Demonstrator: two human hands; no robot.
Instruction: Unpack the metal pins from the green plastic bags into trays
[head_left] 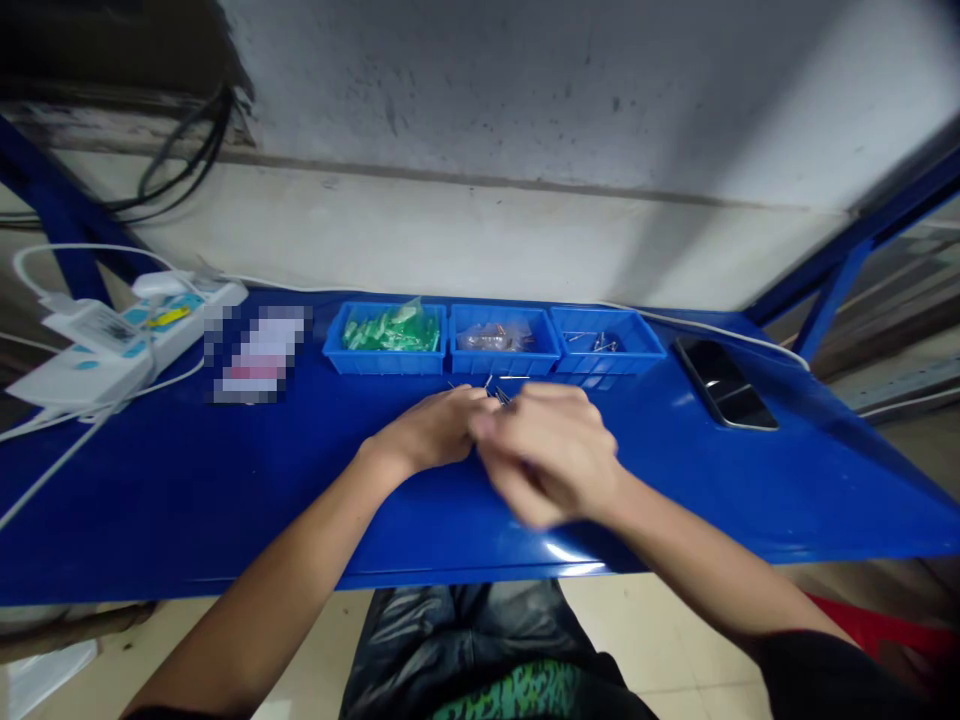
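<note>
Above the middle of the blue table, my left hand (444,428) is closed, knuckles up; what its fingers hold is hidden. Close against it is my right hand (559,450), blurred by motion with its fingers curled in. Anything in its grip cannot be made out. Just beyond the hands lie several thin metal pieces (501,396), partly covered by the fingers. One slim metal rod (514,377) lies in front of the middle bin.
Behind the hands stand three blue bins: a left bin (386,364) with green packets, a middle bin (504,364) with a clear bag of small parts, and a right bin (619,358) with metal pieces. A phone (726,383) lies right; a power strip (112,350) with cables lies left.
</note>
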